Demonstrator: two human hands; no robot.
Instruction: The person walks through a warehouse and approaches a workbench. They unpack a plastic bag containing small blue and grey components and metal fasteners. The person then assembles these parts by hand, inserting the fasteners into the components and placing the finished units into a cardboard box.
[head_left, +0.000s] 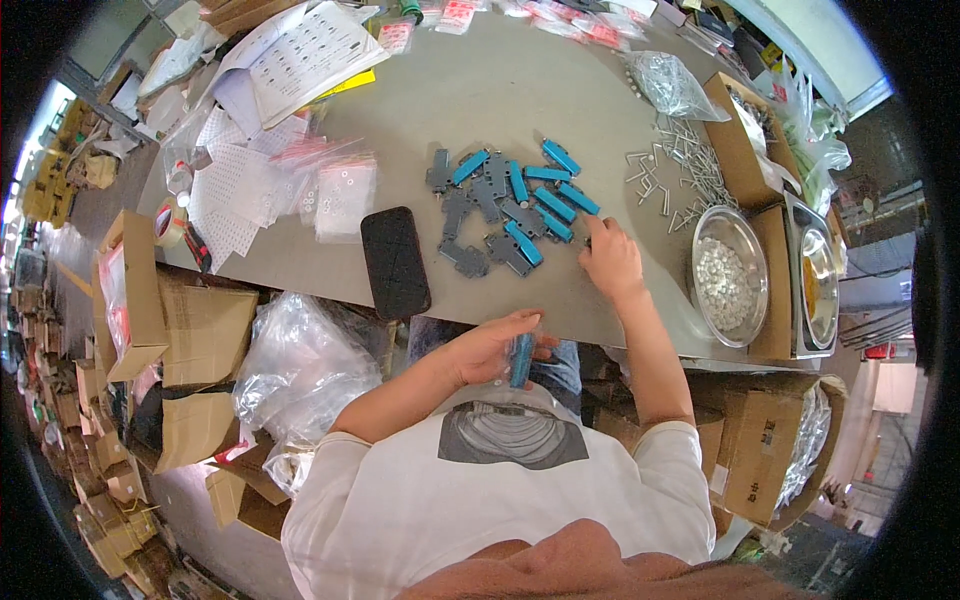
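Observation:
My left hand [490,348] is closed at the table's near edge, close to my body. It grips a blue piece [521,362] that seems wrapped in clear plastic. Farther right, my right hand [612,258] rests low over the tabletop with its fingers bent together. Whatever lies between those fingertips is too small to make out. Just left of them is a loose pile of flat dark grey plastic parts [465,260] and narrow blue parts [555,222]; some blue pieces lie against grey ones.
A black phone [396,263] lies left of the pile, beside small clear bags [345,195] and papers [310,60]. At right are loose screws [690,160], a metal bowl [703,300] of white pieces and cardboard boxes [740,150]. Clear plastic sheeting [300,370] hangs below the left edge.

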